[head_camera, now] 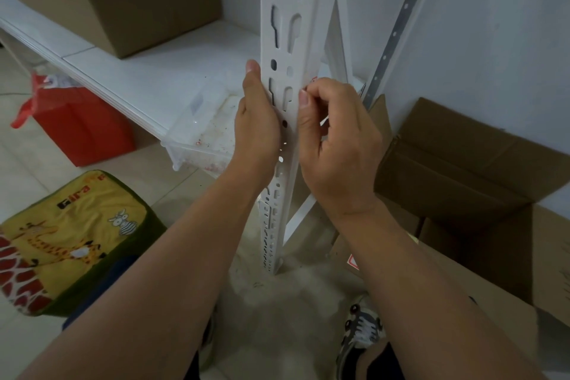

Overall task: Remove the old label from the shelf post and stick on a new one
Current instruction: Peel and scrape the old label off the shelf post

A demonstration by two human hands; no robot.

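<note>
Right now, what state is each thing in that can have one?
shelf post: upright, braced by the left hand
right hand: fingers curled, pinching at the post's right edge
label: mostly hidden, only a red bit shows
cardboard box on the floor: flaps open
clear plastic tub: open, no lid

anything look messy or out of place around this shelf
Yes. The clear plastic bin on the shelf board juts out past the board's front edge and is speckled with red flecks inside. The cardboard box by the wall lies tipped with its flaps open. Pale dust surrounds the foot of the shelf post.
</note>
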